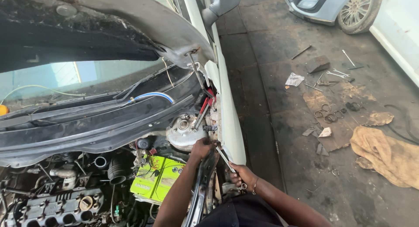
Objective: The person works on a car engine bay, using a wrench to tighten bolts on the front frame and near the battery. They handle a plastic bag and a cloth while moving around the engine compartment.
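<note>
engine bay (65,196): yellow-green rectangular battery (158,178) sits near its right edge (raised white bonnet (131,17) above) | left hand (203,147): grip clenched at the fender edge | right hand (240,175): grip grasping slim silver metal spanner (227,160), just right of left hand

Tight quarters by the strut tower (182,130): the left hand (201,147) is wedged into the corner between the black cowl panel (100,117) above and the white fender (229,117) alongside. The raised hood (131,17) and its hinge (196,74) crowd from overhead. A green battery (158,176) blocks the low left. The right hand (240,174), its grip closed around a wrench (226,159), sits by the fender edge. Open floor (279,122) lies to the right.
</note>
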